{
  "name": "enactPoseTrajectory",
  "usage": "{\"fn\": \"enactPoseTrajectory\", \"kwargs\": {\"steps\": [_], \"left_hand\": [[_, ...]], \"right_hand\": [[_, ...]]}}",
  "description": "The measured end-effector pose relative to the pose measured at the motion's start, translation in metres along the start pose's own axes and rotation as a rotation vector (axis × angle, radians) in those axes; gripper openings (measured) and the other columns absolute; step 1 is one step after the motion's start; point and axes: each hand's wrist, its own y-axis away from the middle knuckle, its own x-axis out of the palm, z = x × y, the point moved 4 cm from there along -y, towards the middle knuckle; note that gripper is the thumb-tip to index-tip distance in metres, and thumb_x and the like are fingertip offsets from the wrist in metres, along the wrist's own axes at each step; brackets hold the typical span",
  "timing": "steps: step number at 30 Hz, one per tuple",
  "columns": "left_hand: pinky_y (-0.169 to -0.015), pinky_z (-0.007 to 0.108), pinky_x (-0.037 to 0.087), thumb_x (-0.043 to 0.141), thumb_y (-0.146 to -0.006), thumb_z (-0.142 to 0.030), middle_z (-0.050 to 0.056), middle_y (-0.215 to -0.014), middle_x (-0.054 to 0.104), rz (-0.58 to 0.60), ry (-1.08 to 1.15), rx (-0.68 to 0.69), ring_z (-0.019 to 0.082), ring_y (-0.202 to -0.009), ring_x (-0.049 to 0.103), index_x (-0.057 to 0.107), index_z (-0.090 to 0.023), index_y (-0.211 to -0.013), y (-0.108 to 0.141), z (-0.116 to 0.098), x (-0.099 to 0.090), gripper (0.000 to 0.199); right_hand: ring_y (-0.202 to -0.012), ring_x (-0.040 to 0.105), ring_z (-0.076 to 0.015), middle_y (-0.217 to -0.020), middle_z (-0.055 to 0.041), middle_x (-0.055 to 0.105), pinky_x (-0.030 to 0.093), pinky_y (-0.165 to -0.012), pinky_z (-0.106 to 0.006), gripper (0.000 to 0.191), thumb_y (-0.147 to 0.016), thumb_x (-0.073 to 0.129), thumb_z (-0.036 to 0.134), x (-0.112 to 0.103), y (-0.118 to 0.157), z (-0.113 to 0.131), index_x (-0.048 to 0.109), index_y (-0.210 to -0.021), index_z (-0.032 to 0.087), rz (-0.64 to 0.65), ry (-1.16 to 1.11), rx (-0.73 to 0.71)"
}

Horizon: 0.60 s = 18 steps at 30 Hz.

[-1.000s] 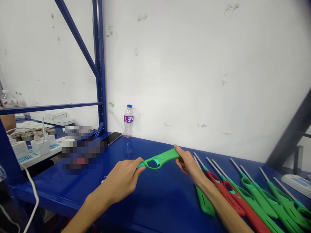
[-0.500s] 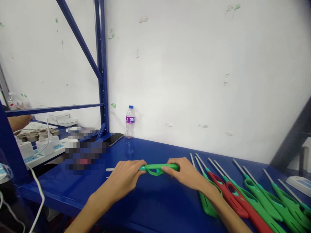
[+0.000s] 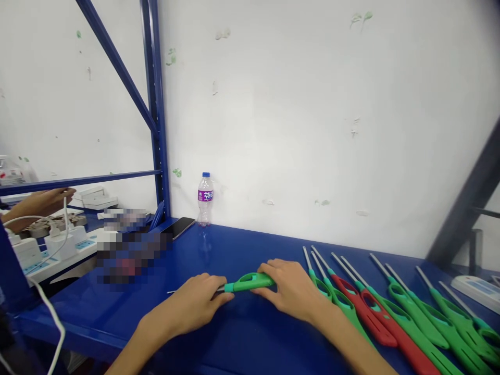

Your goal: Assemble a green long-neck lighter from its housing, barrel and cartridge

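Observation:
A green long-necked gas lighter [image 3: 250,282] is held level between my hands, above the blue table. My left hand [image 3: 200,301] is closed around its metal neck, whose thin tip sticks out on the left. Around the end of its handle, my right hand [image 3: 289,287] is closed and hides that end. The looped trigger part shows between the two hands. To the right of my right hand lie several more green lighters [image 3: 414,313] in a slanting row, with red lighters [image 3: 369,312] among them, their metal necks pointing away from me.
A small plastic bottle [image 3: 205,200] with a blue cap stands by the wall, near a phone [image 3: 178,228]. On the left are a blue rack post [image 3: 158,120], power strips with white plugs [image 3: 62,242] and another person's hand [image 3: 42,203]. A white device [image 3: 477,290] lies far right.
The lighter has turned in my hands, so its loop now faces up and away instead of down, and it sits slightly lower. At left, the other person's hand has come further into view.

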Motion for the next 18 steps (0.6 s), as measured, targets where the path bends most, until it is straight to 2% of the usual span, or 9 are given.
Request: {"fn": "enactPoseTrajectory", "kwargs": {"steps": [4, 6, 8, 12, 15, 18], "left_hand": [[-0.072, 0.026, 0.045, 0.038, -0.108, -0.043, 0.0, -0.093, 0.074, 0.132, 0.08, 0.065, 0.018, -0.085, 0.07, 0.074, -0.026, -0.098, 0.007, -0.008, -0.004, 0.041], [-0.074, 0.025, 0.047, 0.035, -0.109, -0.041, 0.0, -0.094, 0.074, 0.157, 0.071, 0.076, 0.018, -0.087, 0.071, 0.075, -0.027, -0.097, 0.009, -0.012, -0.002, 0.044], [-0.074, 0.028, 0.048, 0.034, -0.109, -0.039, 0.002, -0.091, 0.074, 0.144, 0.022, 0.069, 0.02, -0.086, 0.071, 0.072, -0.025, -0.093, 0.009, -0.015, 0.002, 0.044], [-0.078, 0.038, 0.046, 0.034, -0.107, -0.028, 0.011, -0.095, 0.075, 0.06, -0.131, 0.034, 0.03, -0.089, 0.071, 0.068, -0.019, -0.094, 0.003, -0.024, 0.012, 0.037], [-0.079, 0.041, 0.046, 0.032, -0.107, -0.023, 0.014, -0.097, 0.076, 0.037, -0.207, 0.039, 0.033, -0.09, 0.072, 0.067, -0.018, -0.098, -0.005, -0.028, 0.02, 0.036], [-0.078, 0.04, 0.045, 0.032, -0.108, -0.022, 0.013, -0.098, 0.077, 0.015, -0.246, 0.052, 0.034, -0.091, 0.073, 0.065, -0.018, -0.102, -0.012, -0.028, 0.028, 0.034]], "right_hand": [[-0.11, 0.063, -0.0317, -0.117, -0.0099, 0.066, 0.044, -0.099, -0.046, 0.033, -0.099, 0.066, 0.049, 0.0, 0.004, 0.0, 0.064, -0.119, 0.023, -0.062, 0.095, -0.051], [-0.113, 0.064, -0.0313, -0.123, -0.0115, 0.065, 0.045, -0.102, -0.049, 0.038, -0.101, 0.061, 0.053, 0.007, 0.005, 0.001, 0.06, -0.122, 0.022, -0.057, 0.167, -0.114], [-0.105, 0.068, -0.0294, -0.115, -0.0104, 0.069, 0.048, -0.097, -0.046, 0.038, -0.104, 0.055, 0.055, 0.016, 0.004, 0.0, 0.058, -0.117, 0.02, -0.014, 0.228, -0.163], [-0.085, 0.072, -0.0288, -0.092, -0.0074, 0.073, 0.049, -0.076, -0.04, 0.037, -0.106, 0.053, 0.054, 0.024, 0.0, -0.005, 0.058, -0.102, 0.018, 0.049, 0.289, -0.193], [-0.079, 0.072, -0.0299, -0.091, -0.0105, 0.074, 0.044, -0.066, -0.038, 0.039, -0.106, 0.05, 0.054, 0.021, 0.0, -0.007, 0.059, -0.102, 0.016, 0.064, 0.33, -0.181], [-0.076, 0.072, -0.0299, -0.091, -0.012, 0.074, 0.039, -0.061, -0.036, 0.041, -0.107, 0.046, 0.053, 0.015, 0.002, -0.007, 0.06, -0.103, 0.015, 0.073, 0.358, -0.148]]}}
